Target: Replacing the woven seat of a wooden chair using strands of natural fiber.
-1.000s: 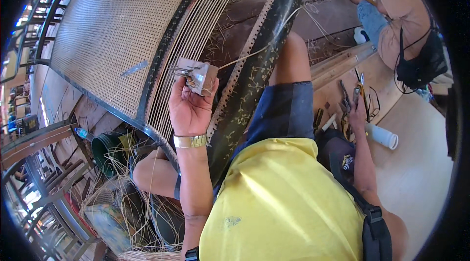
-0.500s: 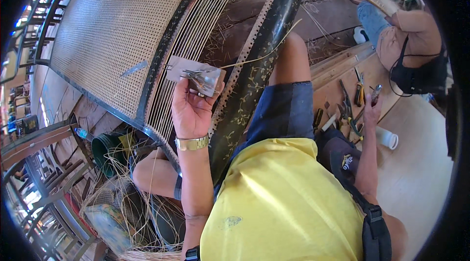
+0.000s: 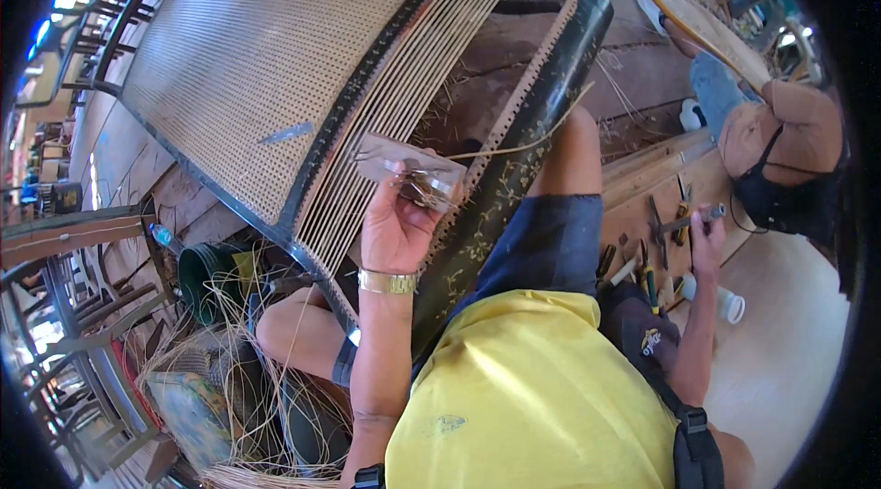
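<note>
My left hand (image 3: 400,237), with a gold watch on its wrist, is closed around a small flat grey block (image 3: 404,159) with thin metal pieces on it. A strand of cane (image 3: 541,142) stretches from the block toward the right. Beneath it lies a black chair frame (image 3: 486,237) with painted gold flowers and a row of holes along its inner edge. Parallel cane strands (image 3: 404,76) span part of its opening. Over at the right, my right hand (image 3: 706,250) grips what looks like a hammer (image 3: 679,227), its head pointing left above other tools.
Finished cane webbing (image 3: 266,49) fills the frame's larger panel. Pliers (image 3: 649,280) and other hand tools lie on the wooden board beside a white plastic container (image 3: 730,305). A green bucket (image 3: 197,283) and loose cane (image 3: 248,370) are at left. Another person (image 3: 780,140) sits at upper right.
The whole view has shifted, so the scene sits lower and farther right. My right hand's tool has swung to nearly level, its head now visible. My left hand still holds the block.
</note>
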`<state>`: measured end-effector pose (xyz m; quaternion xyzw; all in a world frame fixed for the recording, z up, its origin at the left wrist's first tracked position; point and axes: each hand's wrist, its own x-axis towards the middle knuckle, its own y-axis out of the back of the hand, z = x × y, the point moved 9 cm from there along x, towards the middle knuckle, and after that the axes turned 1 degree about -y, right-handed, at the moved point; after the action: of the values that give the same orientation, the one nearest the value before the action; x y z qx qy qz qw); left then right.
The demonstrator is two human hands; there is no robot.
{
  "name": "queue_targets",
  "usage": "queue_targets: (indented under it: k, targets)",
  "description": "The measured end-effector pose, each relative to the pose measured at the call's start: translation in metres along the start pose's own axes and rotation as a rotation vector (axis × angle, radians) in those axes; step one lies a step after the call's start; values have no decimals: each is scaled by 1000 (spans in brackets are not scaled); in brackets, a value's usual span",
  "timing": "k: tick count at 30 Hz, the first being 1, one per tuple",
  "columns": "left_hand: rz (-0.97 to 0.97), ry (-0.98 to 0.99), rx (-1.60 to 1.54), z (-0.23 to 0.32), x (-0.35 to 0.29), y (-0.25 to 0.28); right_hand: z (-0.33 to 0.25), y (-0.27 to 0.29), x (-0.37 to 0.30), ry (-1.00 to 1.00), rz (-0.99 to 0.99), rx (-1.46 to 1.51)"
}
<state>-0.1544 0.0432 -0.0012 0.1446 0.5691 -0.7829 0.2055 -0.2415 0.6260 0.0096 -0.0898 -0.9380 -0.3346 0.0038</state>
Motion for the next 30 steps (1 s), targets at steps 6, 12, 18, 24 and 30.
queue_targets:
  k: [6, 12, 18, 24, 30]
  targets:
    - [-39, -37, 72, -2, -8, -9, -58, -11, 20, -141, -74, 323]
    - [-32, 20, -78, -1, -16, -18, -103, -56, 7, -152, -293, 457]
    - [-32, -29, -42, 0, -17, -7, -114, -78, -10, -409, -433, 913]
    - [-57, 18, 57, -5, -22, -8, -193, -91, -42, -255, -382, 811]
    - [-213, 10, 68, -2, -40, -28, -226, -163, -34, -69, -695, 253]
